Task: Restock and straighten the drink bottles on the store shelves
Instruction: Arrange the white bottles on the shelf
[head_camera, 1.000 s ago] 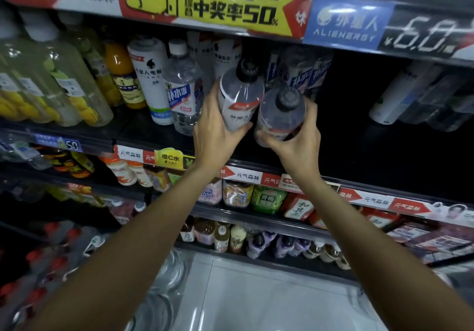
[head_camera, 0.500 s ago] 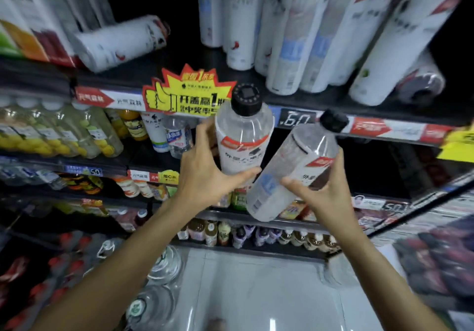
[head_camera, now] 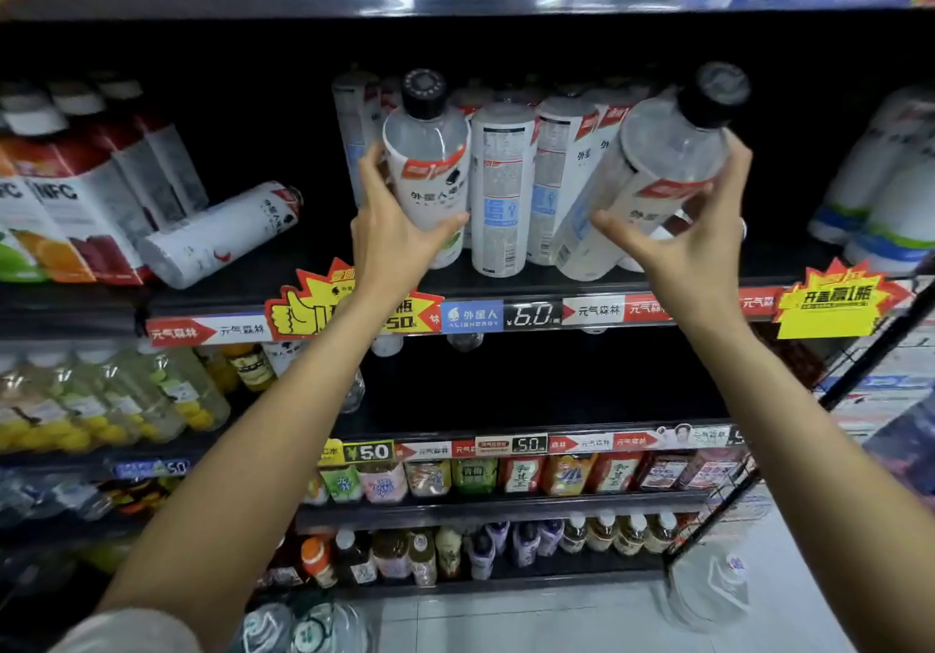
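My left hand [head_camera: 399, 227] grips a white-labelled drink bottle with a black cap [head_camera: 427, 156], upright at the front of the upper shelf [head_camera: 506, 288]. My right hand [head_camera: 693, 227] grips a second bottle of the same kind [head_camera: 652, 166], tilted with its cap leaning right, its base near the shelf surface. Between and behind them stand several matching white bottles [head_camera: 501, 187]. One more white bottle [head_camera: 217, 232] lies on its side to the left on the same shelf.
NFC juice cartons [head_camera: 60, 207] fill the shelf's left end and white bottles with green bands [head_camera: 885, 197] its right end. Price strips and yellow promo tags [head_camera: 835, 303] line the shelf edge. Lower shelves hold lemon drinks [head_camera: 101, 399] and small bottles. A black wire rack [head_camera: 860, 349] stands right.
Both hands have raised their bottles from the lower shelf level up to the upper shelf, among the white bottles. The view has tilted upward with them.
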`<act>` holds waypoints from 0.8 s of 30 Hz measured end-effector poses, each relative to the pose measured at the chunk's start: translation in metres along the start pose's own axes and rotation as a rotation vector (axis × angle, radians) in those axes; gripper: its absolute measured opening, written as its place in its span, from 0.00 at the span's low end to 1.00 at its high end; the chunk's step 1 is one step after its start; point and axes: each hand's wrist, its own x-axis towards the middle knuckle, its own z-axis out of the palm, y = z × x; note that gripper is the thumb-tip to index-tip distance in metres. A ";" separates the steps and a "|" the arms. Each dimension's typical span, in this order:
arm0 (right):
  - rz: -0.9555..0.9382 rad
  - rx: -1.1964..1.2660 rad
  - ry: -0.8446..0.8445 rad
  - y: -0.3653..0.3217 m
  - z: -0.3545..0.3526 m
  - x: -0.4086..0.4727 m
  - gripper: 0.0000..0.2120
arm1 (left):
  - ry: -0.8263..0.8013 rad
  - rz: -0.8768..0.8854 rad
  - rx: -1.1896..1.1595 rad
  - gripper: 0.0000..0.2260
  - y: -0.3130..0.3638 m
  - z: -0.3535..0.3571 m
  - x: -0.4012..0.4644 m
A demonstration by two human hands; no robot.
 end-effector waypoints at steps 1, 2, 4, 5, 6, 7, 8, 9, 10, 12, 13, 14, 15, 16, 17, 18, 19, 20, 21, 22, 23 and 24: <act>0.013 -0.018 -0.015 0.004 0.003 0.006 0.42 | -0.020 -0.032 0.015 0.41 -0.005 0.002 0.005; 0.024 -0.048 -0.016 0.010 0.006 0.012 0.41 | -0.035 -0.059 0.029 0.40 -0.010 0.006 0.011; 0.057 -0.127 0.010 0.024 0.013 0.024 0.40 | -0.045 -0.098 0.063 0.40 -0.020 0.010 0.020; 0.077 -0.167 0.024 0.028 0.017 0.031 0.41 | -0.051 -0.114 0.071 0.40 -0.023 0.011 0.026; 0.103 -0.215 0.032 0.032 0.020 0.036 0.41 | -0.059 -0.133 0.070 0.40 -0.025 0.013 0.030; 0.121 -0.272 0.032 0.037 0.023 0.040 0.41 | -0.065 -0.154 0.064 0.40 -0.028 0.014 0.034; 0.137 -0.324 0.033 0.042 0.024 0.044 0.41 | -0.077 -0.168 0.060 0.40 -0.029 0.016 0.038; 0.144 -0.358 0.030 0.047 0.025 0.048 0.41 | -0.093 -0.179 0.061 0.40 -0.031 0.017 0.041; 0.140 -0.387 0.023 0.051 0.026 0.051 0.42 | -0.106 -0.185 0.070 0.40 -0.032 0.019 0.046; 0.128 -0.492 -0.006 0.055 0.028 0.054 0.42 | -0.124 -0.191 0.113 0.41 -0.032 0.020 0.051; 0.124 -0.588 -0.024 0.054 0.028 0.055 0.42 | -0.126 -0.188 0.152 0.42 -0.031 0.020 0.052; 0.118 -0.700 -0.034 0.053 0.028 0.056 0.42 | -0.123 -0.179 0.202 0.42 -0.030 0.020 0.052; 0.106 -0.794 -0.036 0.051 0.027 0.055 0.42 | -0.114 -0.166 0.255 0.42 -0.029 0.019 0.050; 0.086 -0.854 -0.031 0.050 0.026 0.053 0.43 | -0.102 -0.150 0.297 0.42 -0.027 0.019 0.047; 0.071 -0.877 -0.030 0.050 0.025 0.049 0.44 | -0.091 -0.135 0.324 0.43 -0.026 0.018 0.044; 0.059 -0.879 -0.029 0.053 0.024 0.044 0.46 | -0.079 -0.120 0.336 0.44 -0.025 0.017 0.041; 0.057 -0.863 -0.032 0.056 0.024 0.037 0.47 | -0.068 -0.103 0.339 0.45 -0.025 0.017 0.038; 0.059 -0.841 -0.038 0.060 0.025 0.031 0.48 | -0.060 -0.085 0.339 0.46 -0.024 0.017 0.035; 0.063 -0.815 -0.044 0.063 0.026 0.026 0.48 | -0.055 -0.075 0.344 0.46 -0.022 0.018 0.031; 0.059 -0.789 -0.043 0.065 0.028 0.023 0.47 | -0.051 -0.070 0.352 0.46 -0.020 0.018 0.029; 0.058 -0.764 -0.038 0.067 0.030 0.022 0.46 | -0.051 -0.074 0.363 0.46 -0.018 0.019 0.028; 0.061 -0.744 -0.035 0.067 0.031 0.022 0.46 | -0.051 -0.083 0.368 0.46 -0.017 0.020 0.027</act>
